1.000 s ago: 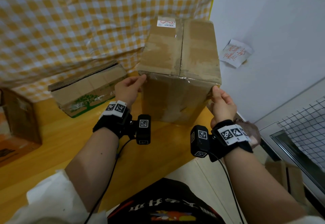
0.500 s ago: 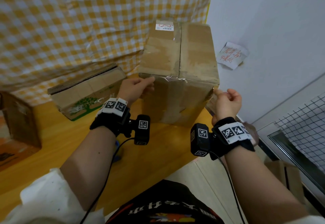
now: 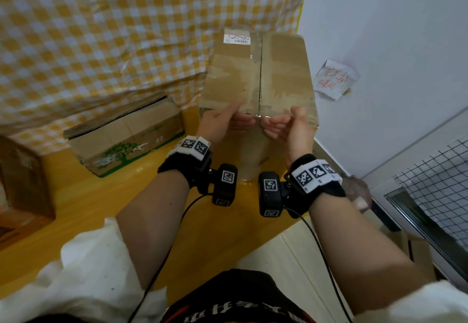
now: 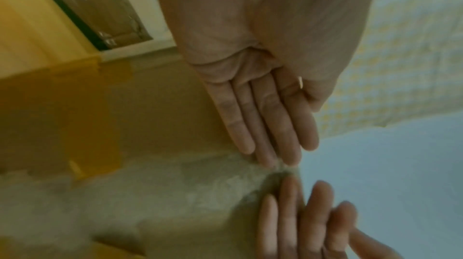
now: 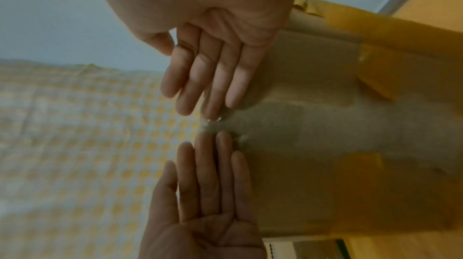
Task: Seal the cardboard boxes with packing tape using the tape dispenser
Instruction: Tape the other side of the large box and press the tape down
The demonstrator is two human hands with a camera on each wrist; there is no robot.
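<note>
Left hand [image 3: 222,122] and right hand [image 3: 291,126], fingers straight, press the tall cardboard box's [image 3: 255,74] near top edge; smaller box [image 3: 126,132] at nine o'clock.

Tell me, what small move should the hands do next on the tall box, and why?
Probably slide both hands apart along the box's front top edge, pressing the clear tape flat. The left hand and right hand meet at the centre seam with straight fingers, and the tape there looks wrinkled.
</note>
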